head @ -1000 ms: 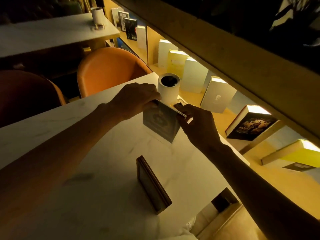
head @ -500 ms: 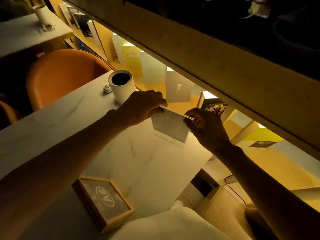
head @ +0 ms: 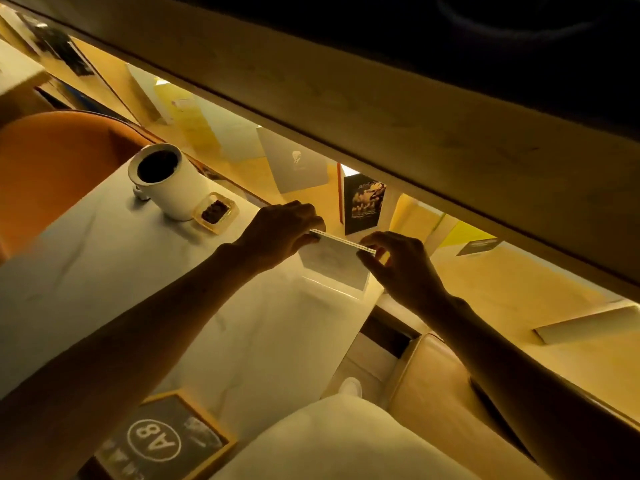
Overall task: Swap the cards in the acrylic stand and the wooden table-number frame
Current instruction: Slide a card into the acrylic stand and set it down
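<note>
The clear acrylic stand stands upright near the table's right edge, with a pale card visible inside it. My left hand pinches the stand's top left corner. My right hand pinches its top right corner. The wooden table-number frame lies flat at the table's near edge, showing a dark card marked "A8". My left forearm passes just above and left of the frame.
A white cylindrical cup and a small dish sit at the table's far corner. An orange chair is at left. Books stand on a lit shelf beyond the white marble table. A cream cushion is at the bottom.
The view has swung right and down. Both hands stay on the stand's top edge; the stand now rests near the table's right edge. The wooden frame now lies flat, face up.
</note>
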